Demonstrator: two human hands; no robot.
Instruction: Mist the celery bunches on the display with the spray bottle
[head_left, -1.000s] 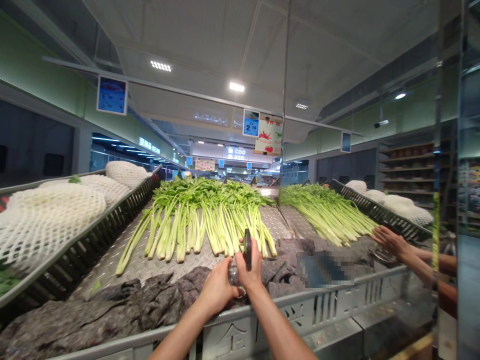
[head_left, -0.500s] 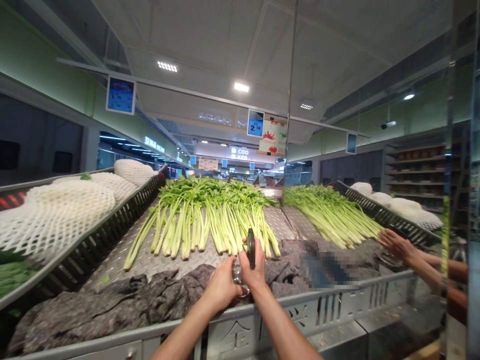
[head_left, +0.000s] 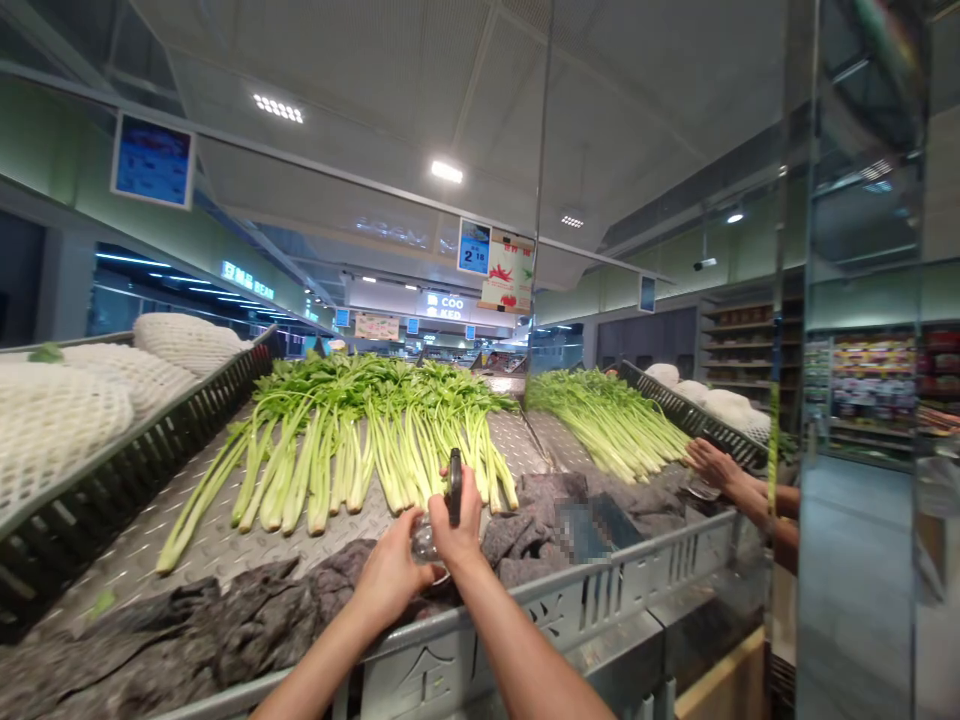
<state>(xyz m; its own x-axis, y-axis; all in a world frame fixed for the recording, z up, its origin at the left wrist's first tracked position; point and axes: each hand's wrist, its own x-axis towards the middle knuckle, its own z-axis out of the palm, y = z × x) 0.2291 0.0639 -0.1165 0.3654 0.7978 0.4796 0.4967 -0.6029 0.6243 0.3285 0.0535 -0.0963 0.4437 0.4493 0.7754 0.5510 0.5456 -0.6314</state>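
Note:
Both of my hands are on a clear spray bottle [head_left: 424, 543] with a black spray head, which points away from me. My left hand [head_left: 391, 562] wraps the clear body from the left side. My right hand [head_left: 457, 528] closes round the neck and trigger, partly hidden by the head. Just beyond them, a wide row of celery [head_left: 360, 430] lies on a sloping patterned metal shelf [head_left: 217, 500], leaves at the back and pale stalk ends toward me. A crumpled dark grey cloth [head_left: 292, 610] runs along the near edge, below my hands.
Produce in white foam nets [head_left: 60, 425] sits behind a black slatted divider [head_left: 172, 430] on the left. A mirror [head_left: 600, 330] at right reflects celery and hands. A grey crate edge [head_left: 540, 610] borders the front; price signs [head_left: 474, 245] hang above.
The view has turned to the right, so the shelf and my hands appear further left, and more of the aisle shows at the right. Both hands keep hold of the spray bottle.

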